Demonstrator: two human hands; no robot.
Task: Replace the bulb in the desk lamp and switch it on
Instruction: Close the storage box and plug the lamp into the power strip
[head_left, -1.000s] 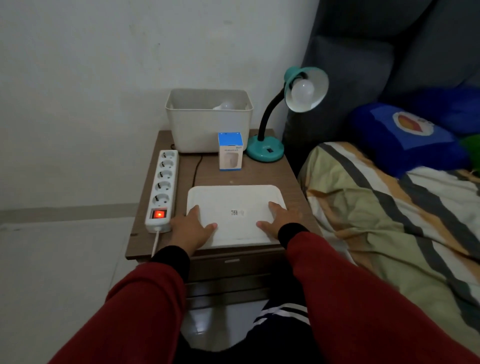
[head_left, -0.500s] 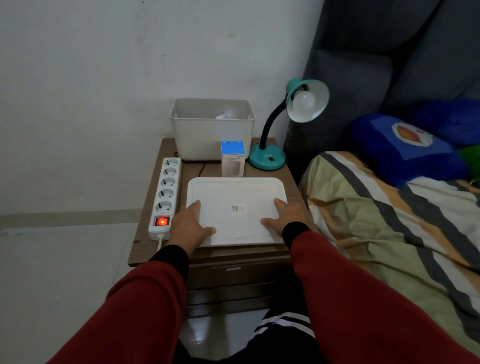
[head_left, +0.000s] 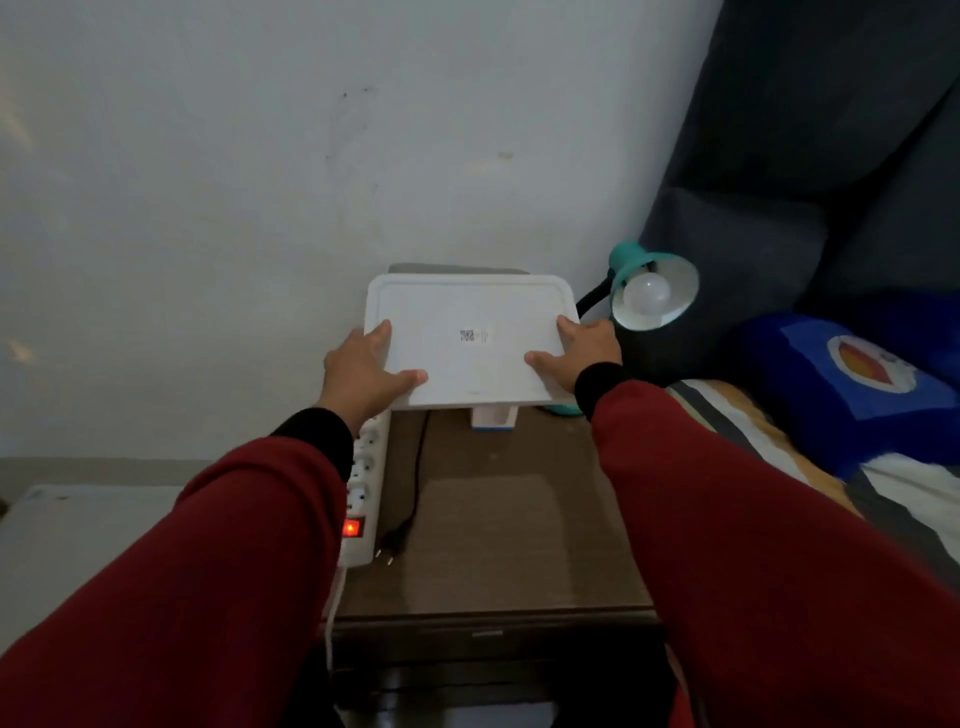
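Centre of the frame: flat white rectangular plastic lid (head_left: 470, 340) with rounded corners and a small printed label in its middle, held level above the rear of the brown wooden bedside table (head_left: 498, 519). Left hand (head_left: 363, 371) clamped on the lid's left edge, thumb pressed flat on the top surface near the lower left corner, remaining fingers wrapped along and under the side. Right hand (head_left: 582, 351) gripping the right edge likewise, thumb on top, fingers curled around the rim. Both arms in dark red sleeves with black cuffs, reaching in from the bottom of the frame.

Just behind the lid's upper edge, a thin grey strip of the container's rim (head_left: 457, 269); the rest hidden. Peeking out below the lid's lower edge, the bottom of a small white-and-blue cardboard box (head_left: 493, 418) standing on the table.

Right of centre, just beside the right hand: teal gooseneck desk lamp (head_left: 652, 283), shade turned toward the camera, white round bulb (head_left: 647, 293) seated inside, unlit. A sliver of its teal base visible under the lid's right corner.

Lower left of centre: white power strip (head_left: 363, 493) along the table's left edge, red switch glowing. Beside it, black cable (head_left: 415, 478) ending in a loose plug (head_left: 389, 553), lying unplugged on the tabletop.

Right edge of the frame: blue pillow (head_left: 841, 384) and striped bedding (head_left: 779, 441).
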